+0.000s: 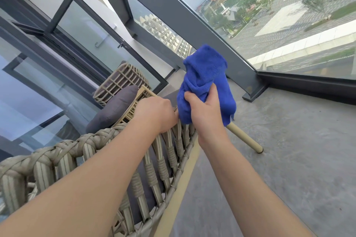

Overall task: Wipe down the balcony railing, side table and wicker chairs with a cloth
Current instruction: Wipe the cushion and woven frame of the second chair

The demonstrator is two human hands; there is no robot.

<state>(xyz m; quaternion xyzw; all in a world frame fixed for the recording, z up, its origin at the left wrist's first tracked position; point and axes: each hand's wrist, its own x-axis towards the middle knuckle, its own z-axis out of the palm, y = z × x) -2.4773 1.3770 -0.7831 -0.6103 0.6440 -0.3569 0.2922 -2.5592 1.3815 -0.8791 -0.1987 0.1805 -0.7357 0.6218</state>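
a wicker side table [123, 81] is standing at the left by the glass door, just behind a grey cushion [113, 108]. the left hand [156, 114] is curling over the woven top rim of the wicker chair [81, 152]. just beside it, the right hand [204, 113] is gripping a bunched blue cloth [206, 77] above that rim. the railing [183, 15] is running behind the cloth.

Left hand [156, 114] fingers curled down; right hand [204, 113] fisted, gripping.
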